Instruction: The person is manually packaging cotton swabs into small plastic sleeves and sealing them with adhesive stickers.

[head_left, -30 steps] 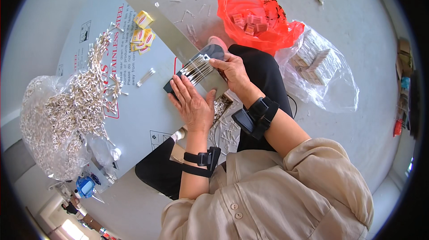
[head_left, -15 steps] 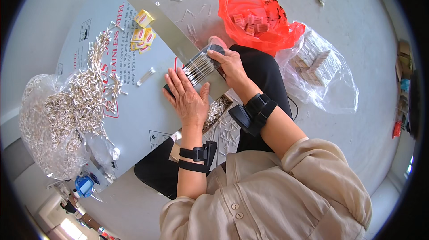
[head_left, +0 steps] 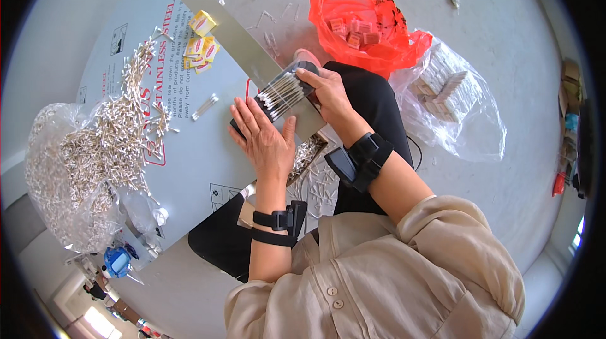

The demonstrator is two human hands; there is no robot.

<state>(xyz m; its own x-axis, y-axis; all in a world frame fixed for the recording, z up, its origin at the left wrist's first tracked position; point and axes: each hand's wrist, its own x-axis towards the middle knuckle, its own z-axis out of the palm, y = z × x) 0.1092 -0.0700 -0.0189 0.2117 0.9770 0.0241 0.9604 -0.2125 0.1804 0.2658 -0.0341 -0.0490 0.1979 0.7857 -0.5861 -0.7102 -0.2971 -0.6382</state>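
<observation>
At the steel edge of the table, a row of cotton swabs (head_left: 281,95) lies side by side on a dark flat piece (head_left: 307,74). My right hand (head_left: 332,95) is closed at the far right end, its thumb pressing near the swab ends. Across the near left end, my left hand (head_left: 268,142) lies flat, fingers stretched out and thumb apart. Its fingers hide part of the dark piece. Left of that hand, a few loose cotton swabs (head_left: 205,107) rest on the table.
A large heap of cotton swabs (head_left: 104,149) spills from a clear bag on the table's left. Small yellow boxes (head_left: 202,48) sit farther back. On the floor at right are a red bag (head_left: 328,11) with pink packs and a clear bag (head_left: 483,127) with white packs. Below my hands stands a swab-filled box (head_left: 303,157).
The swab row looks slightly more fanned and uneven than before. Both hands stay in nearly the same place.
</observation>
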